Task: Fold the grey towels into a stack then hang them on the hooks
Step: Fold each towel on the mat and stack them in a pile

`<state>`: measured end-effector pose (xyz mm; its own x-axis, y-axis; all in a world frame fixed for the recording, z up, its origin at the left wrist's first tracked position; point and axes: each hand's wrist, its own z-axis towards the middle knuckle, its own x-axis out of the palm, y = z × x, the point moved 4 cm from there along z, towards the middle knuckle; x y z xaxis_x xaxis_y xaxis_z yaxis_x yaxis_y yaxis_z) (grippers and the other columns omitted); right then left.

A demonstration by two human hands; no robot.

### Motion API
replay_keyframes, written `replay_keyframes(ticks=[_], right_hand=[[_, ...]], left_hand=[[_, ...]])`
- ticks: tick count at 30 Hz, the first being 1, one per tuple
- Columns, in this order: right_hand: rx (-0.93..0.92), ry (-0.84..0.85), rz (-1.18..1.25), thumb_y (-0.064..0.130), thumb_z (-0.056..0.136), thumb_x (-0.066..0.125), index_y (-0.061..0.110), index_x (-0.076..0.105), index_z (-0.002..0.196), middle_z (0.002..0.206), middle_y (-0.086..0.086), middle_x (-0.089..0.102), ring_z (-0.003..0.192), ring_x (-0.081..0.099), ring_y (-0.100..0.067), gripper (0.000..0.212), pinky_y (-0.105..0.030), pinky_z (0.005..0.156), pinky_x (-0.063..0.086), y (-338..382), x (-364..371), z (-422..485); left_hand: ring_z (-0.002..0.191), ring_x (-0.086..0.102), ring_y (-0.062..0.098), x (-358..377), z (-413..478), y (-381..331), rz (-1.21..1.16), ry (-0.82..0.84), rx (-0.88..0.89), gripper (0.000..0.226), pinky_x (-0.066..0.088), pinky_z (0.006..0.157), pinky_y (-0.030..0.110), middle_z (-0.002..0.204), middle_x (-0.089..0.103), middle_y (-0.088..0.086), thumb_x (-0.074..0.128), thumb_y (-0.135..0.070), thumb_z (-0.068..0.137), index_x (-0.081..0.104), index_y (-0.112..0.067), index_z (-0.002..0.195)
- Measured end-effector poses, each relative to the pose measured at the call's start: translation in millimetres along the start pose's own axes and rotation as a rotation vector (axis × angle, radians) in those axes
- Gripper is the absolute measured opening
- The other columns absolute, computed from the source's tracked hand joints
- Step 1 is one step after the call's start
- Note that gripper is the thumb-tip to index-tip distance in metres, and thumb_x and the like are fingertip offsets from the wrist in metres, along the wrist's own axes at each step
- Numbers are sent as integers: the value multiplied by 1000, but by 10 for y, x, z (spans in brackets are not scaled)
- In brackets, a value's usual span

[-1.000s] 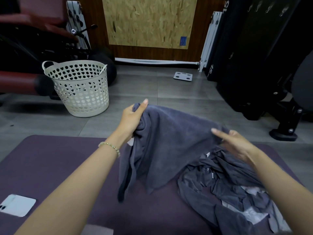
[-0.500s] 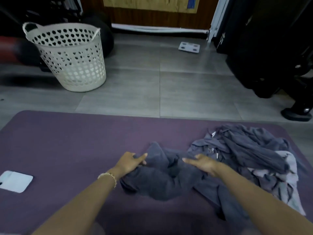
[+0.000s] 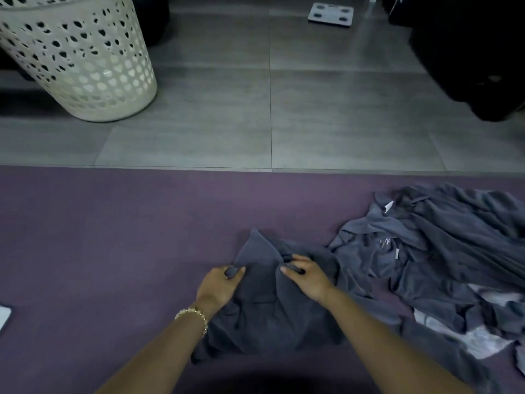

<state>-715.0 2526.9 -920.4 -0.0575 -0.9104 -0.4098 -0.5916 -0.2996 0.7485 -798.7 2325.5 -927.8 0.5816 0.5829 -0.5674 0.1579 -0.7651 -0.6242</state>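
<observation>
Head view: purple mat fills the near floor; the grey towel, held up in the air a second ago, now lies crumpled on it, so spreading flat is likely next. Unfolded towel heap touches its right side and crowds it. White laundry basket stands well apart. Left hand and right hand each pinch a towel fold.

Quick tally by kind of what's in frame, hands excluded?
Towel in hands: 1
Towel pile (too tangled to count): 1
Basket: 1
Mat: 1
Scale: 1
White object at left edge: 1
Total: 6
</observation>
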Motion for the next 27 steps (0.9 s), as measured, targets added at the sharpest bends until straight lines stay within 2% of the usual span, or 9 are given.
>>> replay_keyframes(ticks=[2, 6, 10, 12, 16, 19, 22, 25, 27], right_hand=[[38, 5, 38, 21, 92, 60, 8, 70, 95, 110, 4, 56, 113, 49, -12, 16, -21, 95, 33, -5, 105, 93], [54, 78, -26, 30, 93, 59, 3, 66, 77, 77, -1, 65, 79, 59, -13, 33, -33, 74, 48, -13, 259, 156], [-103, -8, 119, 16, 94, 58, 28, 44, 57, 46, 23, 50, 51, 45, 7, 41, -12, 58, 37, 452, 31, -152], [-178, 31, 161, 19, 95, 57, 30, 52, 66, 55, 27, 56, 58, 52, 11, 31, -9, 63, 40, 777, -97, -381], [-307, 90, 292, 22, 95, 54, 19, 66, 85, 82, 13, 68, 79, 62, 1, 16, -15, 74, 48, 1408, -533, -804], [-417, 70, 276, 20, 96, 53, 6, 66, 92, 84, 1, 65, 83, 59, -8, 20, -23, 75, 46, 1860, -922, -1150], [-471, 96, 271, 16, 96, 50, -6, 62, 99, 92, -9, 63, 87, 56, -14, 25, -27, 79, 45, 2224, -1194, -1508], [-510, 123, 357, 21, 90, 52, 6, 66, 98, 95, -7, 69, 89, 63, -13, 22, -25, 82, 50, 2545, -1374, -1873], [-540, 118, 400, 22, 88, 52, 9, 67, 97, 93, -6, 71, 87, 65, -13, 21, -25, 82, 51, 2715, -1461, -2147]], left_hand=[[85, 60, 15, 67, 54, 33, -38, 59, -48, 22, 41, 71, 23, 82, 65, -6, 54, -41, 93, 60, -26, 79], [98, 63, 23, 105, 118, 139, -105, 71, -118, 25, 46, 79, 27, 91, 67, 4, 53, -38, 94, 62, -19, 81], [111, 57, 19, -42, 19, 23, -153, 61, -123, 30, 38, 87, 19, 108, 65, 5, 48, -35, 97, 66, -13, 107], [107, 58, 18, -132, -63, -136, -242, 101, -131, 35, 38, 86, 18, 108, 64, 4, 48, -36, 98, 66, -9, 111], [104, 64, 12, -387, -349, -717, -406, 255, 6, 67, 47, 100, 32, 114, 68, -4, 54, -75, 74, 68, -22, 113], [108, 60, 3, -734, -749, -1349, -477, 272, 260, 43, 44, 101, 25, 120, 64, -10, 49, -70, 78, 57, -51, 116], [85, 52, 18, -1092, -1281, -1995, -444, 283, 481, 28, 42, 79, 24, 90, 58, 10, 39, -61, 86, 51, -69, 109], [87, 46, 20, -1327, -1712, -2371, -434, 330, 618, 27, 36, 77, 30, 93, 58, 7, 40, -58, 91, 61, -57, 107], [55, 46, 14, -1470, -1982, -2537, -449, 312, 655, 27, 38, 57, 20, 70, 58, -3, 44, -44, 97, 64, -33, 111]])
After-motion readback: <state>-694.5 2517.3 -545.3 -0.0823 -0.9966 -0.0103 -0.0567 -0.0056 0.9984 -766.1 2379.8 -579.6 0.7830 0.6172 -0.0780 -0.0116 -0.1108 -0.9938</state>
